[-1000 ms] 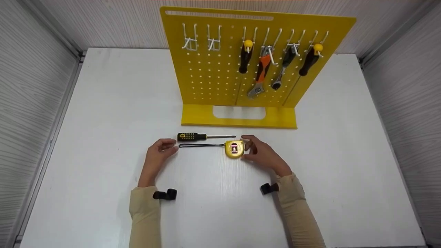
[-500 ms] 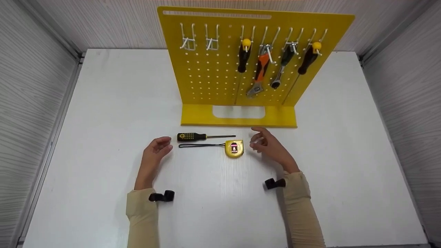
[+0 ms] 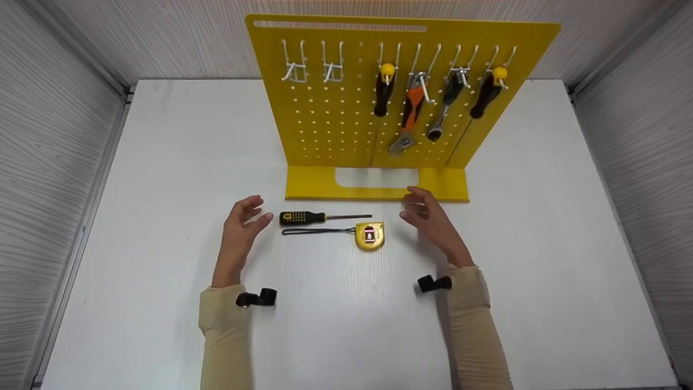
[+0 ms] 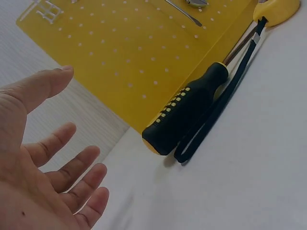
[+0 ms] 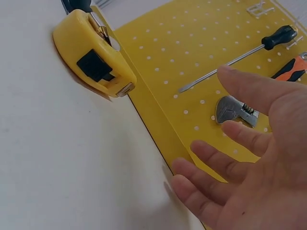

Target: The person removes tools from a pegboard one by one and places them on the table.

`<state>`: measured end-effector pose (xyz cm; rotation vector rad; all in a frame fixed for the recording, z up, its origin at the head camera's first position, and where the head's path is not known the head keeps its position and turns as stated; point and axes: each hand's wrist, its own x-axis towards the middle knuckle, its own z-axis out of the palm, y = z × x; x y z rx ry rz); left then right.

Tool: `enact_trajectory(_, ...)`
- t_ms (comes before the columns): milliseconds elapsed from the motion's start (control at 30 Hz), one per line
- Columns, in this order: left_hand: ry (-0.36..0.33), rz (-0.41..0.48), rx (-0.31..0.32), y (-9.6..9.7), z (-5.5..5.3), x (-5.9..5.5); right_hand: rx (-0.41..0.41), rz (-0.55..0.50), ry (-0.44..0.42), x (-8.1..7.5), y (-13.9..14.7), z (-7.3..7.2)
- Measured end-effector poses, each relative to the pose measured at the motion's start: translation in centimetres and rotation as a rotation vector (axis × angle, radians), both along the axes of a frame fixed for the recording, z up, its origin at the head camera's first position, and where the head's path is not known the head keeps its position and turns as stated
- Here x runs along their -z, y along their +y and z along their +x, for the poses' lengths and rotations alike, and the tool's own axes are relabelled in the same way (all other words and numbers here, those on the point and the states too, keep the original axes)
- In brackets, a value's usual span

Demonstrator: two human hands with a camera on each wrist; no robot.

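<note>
On the white table lies a screwdriver (image 3: 303,218) with a black and yellow handle, its shaft pointing right. Just nearer the person is a yellow tape measure (image 3: 370,236), its dark wrist strap (image 3: 314,231) stretched out to the left. My left hand (image 3: 241,230) is held left of the screwdriver handle, fingers loosely bent and apart from it. To the right of the tape measure hovers my right hand (image 3: 433,225), touching nothing. Both wrist views show spread, relaxed fingers on the left hand (image 4: 57,163) and the right hand (image 5: 244,163), with nothing in either palm.
Behind stands a yellow pegboard (image 3: 325,130) on a flat base (image 3: 308,184). From its white hooks hang two screwdrivers, an adjustable wrench (image 3: 412,111) with an orange handle, and a ratchet wrench (image 3: 446,103). Two hooks (image 3: 295,67) at the left hold nothing.
My right hand has drawn away from the tape measure, to the right and toward the pegboard. The left hand has backed off the strap's end and moved slightly forward. Tape measure and screwdriver stay put.
</note>
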<state>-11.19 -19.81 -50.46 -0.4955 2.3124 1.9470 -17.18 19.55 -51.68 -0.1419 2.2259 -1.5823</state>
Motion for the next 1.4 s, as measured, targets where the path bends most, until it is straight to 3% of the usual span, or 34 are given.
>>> enact_trajectory(233,0.006,0.065,-0.023,0.9,-0.6,-0.7,0.057,0.008,-0.058,-0.1,-0.7,-0.5)
enact_trajectory(533,0.099,0.143,-0.018,2.1,-1.8,-1.9,0.053,-0.051,0.006,-1.0,-1.5,-1.4)
enact_trajectory(700,0.136,0.199,-0.020,3.0,-2.2,-2.4,0.034,-0.034,0.025,-1.4,-2.3,-1.9)
enact_trajectory(933,0.202,0.232,0.063,4.4,-3.1,-3.2,-0.016,-0.093,0.082,-1.7,-3.5,-2.7)
enact_trajectory(1100,0.187,0.207,0.125,5.5,-4.1,-3.8,-0.040,-0.106,0.054,-2.3,-4.3,-3.2)
enact_trajectory(1400,0.165,0.128,0.248,8.3,-5.6,-4.7,-0.054,-0.140,0.079,-5.7,-6.1,-3.4)
